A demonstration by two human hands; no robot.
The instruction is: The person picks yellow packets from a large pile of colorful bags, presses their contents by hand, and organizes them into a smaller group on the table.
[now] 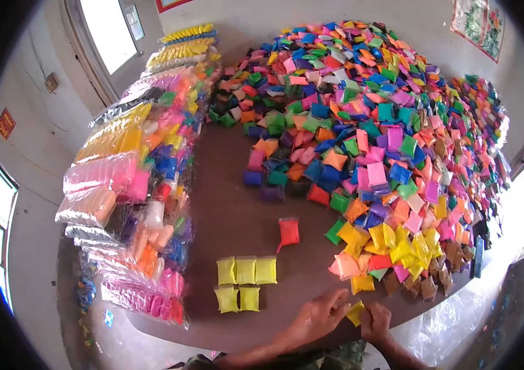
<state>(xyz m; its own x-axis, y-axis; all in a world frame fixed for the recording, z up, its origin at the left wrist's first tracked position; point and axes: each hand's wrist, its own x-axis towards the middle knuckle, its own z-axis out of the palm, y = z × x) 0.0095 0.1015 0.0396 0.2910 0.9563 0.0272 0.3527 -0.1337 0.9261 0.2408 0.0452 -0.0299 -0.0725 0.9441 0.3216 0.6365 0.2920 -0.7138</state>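
Near the table's front edge, a small yellow packet is between my two hands. My left hand is at its left side, with the fingers curled toward it. At its right side, my right hand has its fingers closed on the packet's edge. To the left, several pale yellow packets lie flat in two rows, three above and two below. A single red packet lies further back. Just beyond my hands is another yellow packet at the edge of the pile.
A large heap of packets in many colours covers the right and back of the brown table. Stacked clear bags of packets line its left side. Clear plastic sheeting lies beyond the front right edge.
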